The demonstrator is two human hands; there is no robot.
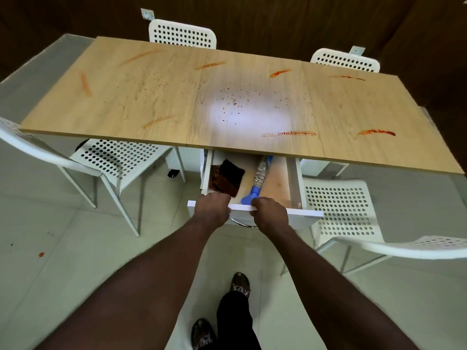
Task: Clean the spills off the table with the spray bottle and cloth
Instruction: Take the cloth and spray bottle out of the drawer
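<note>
A long wooden table carries several red smears and specks, such as a streak near its front edge. Under its middle a white drawer stands pulled out. Inside it lie a dark brown cloth on the left and a clear spray bottle with a blue head on its side. My left hand and my right hand both grip the top edge of the drawer's front panel, fingers curled over it.
White perforated chairs stand around the table: one at the near left, one at the near right, two at the far side. Red drops mark the floor at the left. My feet are on the tiles below.
</note>
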